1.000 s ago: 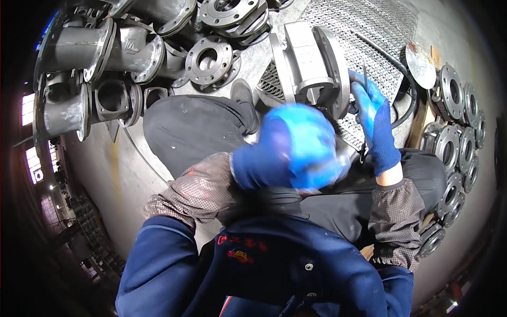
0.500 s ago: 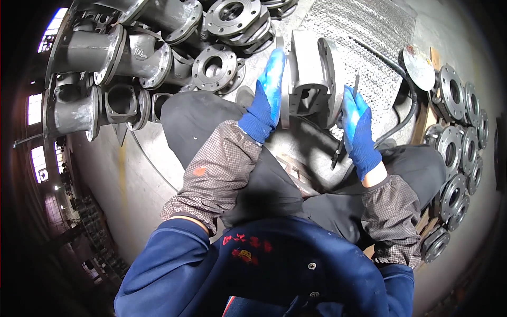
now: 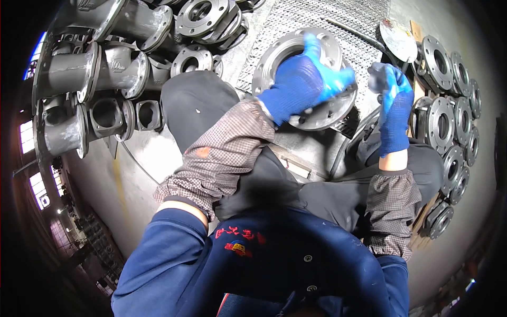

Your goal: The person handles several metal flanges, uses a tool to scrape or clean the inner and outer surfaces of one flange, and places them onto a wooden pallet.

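A grey flanged metal casting (image 3: 266,71) lies in front of me, its round bolt-holed flange turned upward. Across it reaches my left hand (image 3: 311,76) in a blue glove, thumb and fingers spread apart; whether the palm presses on the metal I cannot tell. To the right of the casting, apart from it, my right hand (image 3: 396,92) is raised with its fingers curled together. Something dark and blurred shows at those fingertips, and I cannot make out what it is. A black hose (image 3: 338,158) runs below, near my right knee.
Several flanged pipe castings (image 3: 68,71) are stacked at the left, with loose flanges (image 3: 203,18) beside them. More flanges (image 3: 439,119) stand in rows on wood at the right. A textured metal sheet (image 3: 348,39) and a pale round disc (image 3: 398,41) lie beyond the casting.
The casting has turned from side-on to showing its flange face. My left hand has swung right across it, and my right hand has moved right. The slim dark tool it held no longer shows clearly.
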A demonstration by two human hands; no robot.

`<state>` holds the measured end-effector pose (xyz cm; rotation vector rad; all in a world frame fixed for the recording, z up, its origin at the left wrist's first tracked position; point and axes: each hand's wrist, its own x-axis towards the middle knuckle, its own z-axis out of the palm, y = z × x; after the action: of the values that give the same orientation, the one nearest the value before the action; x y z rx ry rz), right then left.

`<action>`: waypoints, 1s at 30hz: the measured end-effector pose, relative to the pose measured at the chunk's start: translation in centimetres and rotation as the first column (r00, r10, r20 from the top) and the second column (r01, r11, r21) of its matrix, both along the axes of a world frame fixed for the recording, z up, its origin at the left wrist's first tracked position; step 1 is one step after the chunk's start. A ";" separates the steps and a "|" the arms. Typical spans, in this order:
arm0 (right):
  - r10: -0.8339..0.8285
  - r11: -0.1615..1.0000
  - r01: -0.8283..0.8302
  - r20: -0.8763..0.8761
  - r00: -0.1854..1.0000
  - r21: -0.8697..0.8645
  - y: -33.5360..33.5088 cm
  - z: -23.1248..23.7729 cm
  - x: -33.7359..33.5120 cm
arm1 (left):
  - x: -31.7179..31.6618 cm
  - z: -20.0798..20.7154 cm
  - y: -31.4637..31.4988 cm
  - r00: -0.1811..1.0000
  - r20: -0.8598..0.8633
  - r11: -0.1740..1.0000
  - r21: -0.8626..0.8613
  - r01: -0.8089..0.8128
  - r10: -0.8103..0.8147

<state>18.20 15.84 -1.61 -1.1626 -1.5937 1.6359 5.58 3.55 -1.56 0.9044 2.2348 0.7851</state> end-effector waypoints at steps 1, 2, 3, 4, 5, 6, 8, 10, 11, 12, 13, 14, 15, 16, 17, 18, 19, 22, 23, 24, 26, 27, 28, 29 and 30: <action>-0.034 0.999 0.034 0.040 0.999 -0.008 0.2 0.2 0.7 | 1.1 0.9 0.2 0.996 -0.027 0.992 -0.094 0.082 -0.085; -0.031 0.999 0.028 0.110 0.993 0.029 0.5 0.0 1.5 | 2.1 2.1 0.3 0.983 -0.053 0.969 -0.185 0.161 -0.174; -0.054 0.998 0.053 -0.011 0.998 -0.021 0.5 -0.8 1.7 | 4.0 -0.9 -0.3 0.896 -0.398 0.978 -0.023 0.207 -0.199; -0.044 0.998 0.045 0.026 0.999 -0.035 0.6 -0.8 2.2 | 5.1 -2.5 -1.4 0.855 -0.399 0.937 -0.042 0.346 -0.333; -0.029 0.997 0.033 0.057 0.998 -0.063 0.7 -1.2 2.5 | 5.5 -2.5 -2.1 0.794 -0.397 0.878 -0.074 0.472 -0.460; -0.013 0.993 0.026 0.111 0.994 -0.118 0.8 -1.3 2.6 | 5.0 -2.6 -2.8 0.788 -0.378 0.865 -0.078 0.497 -0.486; -0.014 0.999 0.018 0.108 0.994 -0.040 1.2 -3.1 3.1 | 4.3 -1.6 -3.0 0.739 -0.359 0.805 -0.066 0.589 -0.570; 0.086 0.996 -0.089 0.152 0.985 0.011 1.1 -4.9 3.1 | 3.4 -2.0 -3.7 0.702 -0.348 0.766 -0.083 0.637 -0.621; 0.085 0.995 -0.095 0.274 0.958 0.026 0.8 -5.5 3.1 | 2.8 -2.3 -4.3 0.674 -0.334 0.734 -0.091 0.673 -0.659; 0.142 0.988 -0.157 0.372 0.917 0.010 0.7 -5.8 2.9 | 1.6 -2.6 -4.9 0.739 -0.308 0.761 0.067 0.645 -0.600; 0.201 0.976 -0.219 0.465 0.862 -0.017 0.2 -5.9 2.5 | 0.5 -3.2 -5.6 0.858 -0.285 0.745 0.427 0.513 -0.427; 0.160 0.977 -0.208 0.480 0.862 0.048 0.1 -6.1 2.5 | -0.5 -2.3 -5.0 0.953 -0.187 0.758 0.578 0.303 -0.238; 0.147 0.980 -0.194 0.492 0.858 0.045 0.4 -6.5 2.8 | -1.8 -1.0 -5.4 0.946 -0.312 0.961 0.222 0.163 -0.089; 0.148 0.967 -0.230 0.504 0.851 0.105 0.7 -6.9 2.4 | -3.6 -1.2 -6.4 0.902 -0.362 0.898 0.436 -0.060 0.236; 0.150 0.948 -0.272 0.521 0.840 0.166 0.8 -7.2 2.0 | -5.9 -3.9 -7.5 0.874 -0.242 0.843 0.460 -0.279 0.422; 0.117 0.951 -0.244 0.509 0.853 0.188 0.8 -7.7 1.5 | -7.4 -5.7 -8.8 0.909 -0.025 0.848 0.372 -0.378 0.417; 0.079 0.872 -0.289 0.468 0.880 0.395 0.7 -8.3 1.4 | -7.8 -5.8 -9.3 0.890 0.199 0.853 0.263 -0.451 0.410; 0.133 0.898 -0.295 0.438 0.889 0.326 1.0 -9.4 1.5 | -4.3 -5.3 -8.4 0.670 0.625 0.886 -0.078 -0.457 0.401; 0.145 0.890 -0.319 0.463 0.875 0.324 0.9 -8.9 0.9 | -3.6 -6.4 -8.8 0.681 0.631 0.884 -0.017 -0.466 0.372; 0.154 0.881 -0.349 0.502 0.851 0.321 0.6 -8.3 0.5 | -3.4 -7.3 -9.0 0.579 0.745 0.836 0.054 -0.547 0.331; 0.157 0.878 -0.367 0.540 0.827 0.306 0.0 -8.3 -0.3 | -3.5 -8.0 -9.1 0.475 0.840 0.766 0.118 -0.632 0.262; 0.160 0.886 -0.361 0.540 0.826 0.290 -0.2 -9.0 -0.5 | -3.5 -8.4 -9.4 0.533 0.777 0.726 0.146 -0.672 0.336; 0.141 0.867 -0.388 0.593 0.793 0.312 -0.8 -8.3 -0.8 | -3.4 -7.9 -9.2 0.580 0.707 0.691 0.179 -0.700 0.404; 0.136 0.859 -0.403 0.618 0.774 0.315 -0.9 -8.5 -1.1 | -3.7 -7.4 -9.2 0.579 0.708 0.690 0.179 -0.701 0.404; 0.150 0.911 -0.325 0.527 0.836 0.256 -0.9 -9.0 -1.7 | -4.3 -6.7 -9.5 0.677 0.599 0.724 0.221 -0.654 0.428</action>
<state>16.54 14.91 -10.65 -1.3018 -2.3300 1.1731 1.28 -5.97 -8.28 0.0879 1.8633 1.6350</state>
